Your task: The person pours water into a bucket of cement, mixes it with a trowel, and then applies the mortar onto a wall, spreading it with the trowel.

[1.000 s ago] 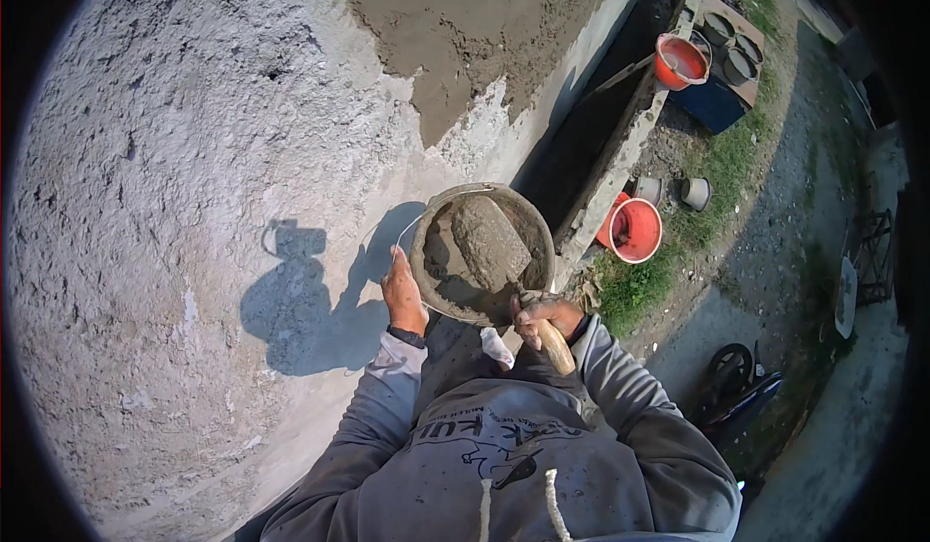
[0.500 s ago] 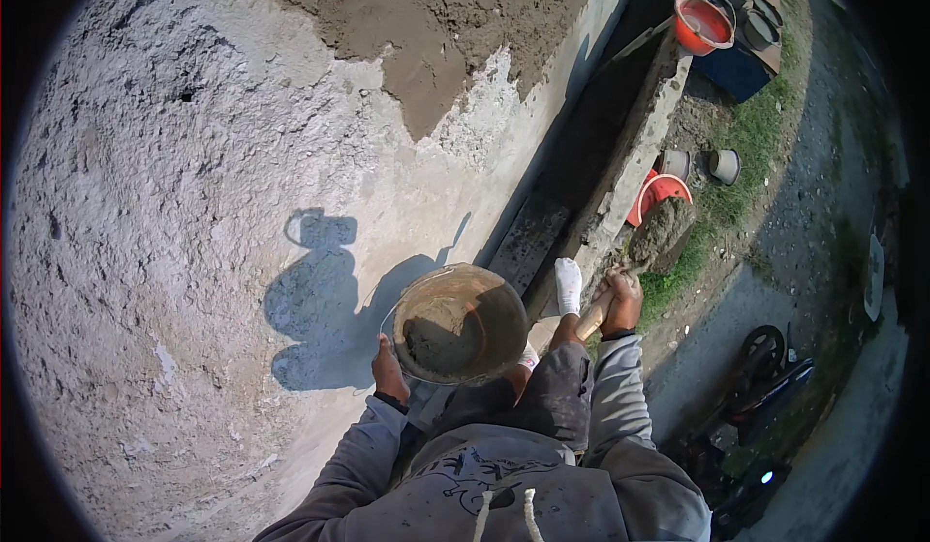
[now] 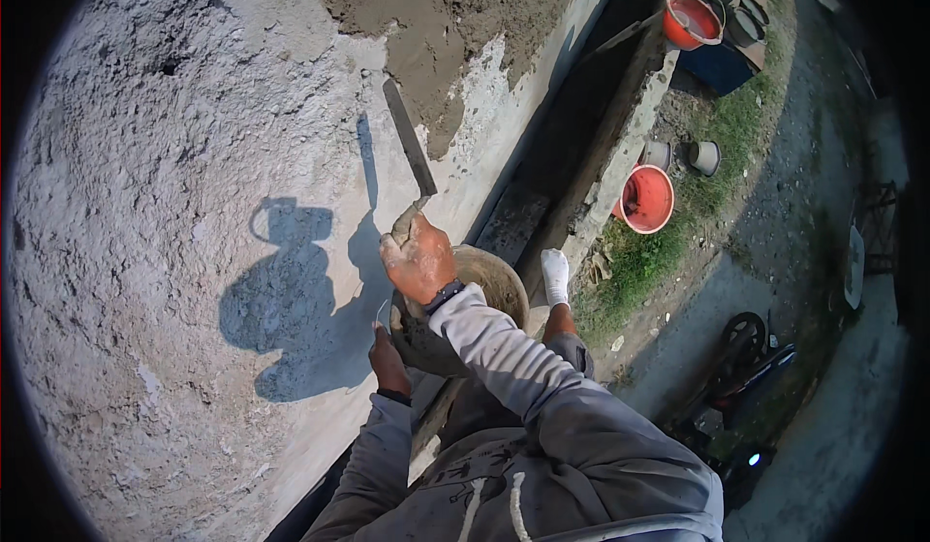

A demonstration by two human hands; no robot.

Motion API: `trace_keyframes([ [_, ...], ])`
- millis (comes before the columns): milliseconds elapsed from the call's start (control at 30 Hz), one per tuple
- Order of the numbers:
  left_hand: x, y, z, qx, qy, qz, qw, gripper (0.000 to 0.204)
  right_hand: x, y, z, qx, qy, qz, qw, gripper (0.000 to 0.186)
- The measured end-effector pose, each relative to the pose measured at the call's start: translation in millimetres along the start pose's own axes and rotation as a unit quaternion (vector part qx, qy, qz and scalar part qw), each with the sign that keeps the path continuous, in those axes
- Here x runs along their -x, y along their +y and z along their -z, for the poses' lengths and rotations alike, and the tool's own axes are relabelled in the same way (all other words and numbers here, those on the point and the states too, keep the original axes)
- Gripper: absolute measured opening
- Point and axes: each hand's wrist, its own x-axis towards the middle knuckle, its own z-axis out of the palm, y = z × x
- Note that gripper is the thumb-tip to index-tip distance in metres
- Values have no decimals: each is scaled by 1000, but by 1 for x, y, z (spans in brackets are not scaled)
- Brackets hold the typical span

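Note:
My right hand (image 3: 421, 259) grips a mortar-caked trowel (image 3: 407, 135) across my front, its blade seen nearly edge-on in front of the wall (image 3: 145, 174), just below the ragged edge of wet grey mortar (image 3: 465, 14). Whether the blade touches the wall is unclear. Behind my right forearm, my left hand (image 3: 386, 358) holds the left side of a mortar-stained bucket (image 3: 499, 290) with a wire handle, which is partly hidden by that arm. The bucket's contents are mostly hidden.
My white-socked foot (image 3: 555, 276) rests by a narrow concrete ledge (image 3: 630, 145) beside a dark gap. Below and right are red buckets (image 3: 649, 198), pale pails (image 3: 704, 157), another red bucket (image 3: 693, 21) on the ledge, a board with several round containers (image 3: 744, 24), grass and a motorbike (image 3: 744, 343).
My right hand and trowel have swung from the right, over the bucket, up and left to the wall. The trowel's load is no longer visible. My left hand still holds the bucket.

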Motion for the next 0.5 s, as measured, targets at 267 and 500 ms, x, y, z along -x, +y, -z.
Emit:
trace_keyframes([
  [267, 50, 81, -44, 97, -80, -17, 992, 45, 126, 69, 184, 259, -74, 25, 963, 24],
  [500, 21, 76, -47, -378, -128, -474, 784, 43, 76, 27, 181, 559, -272, -2, 783, 29],
])
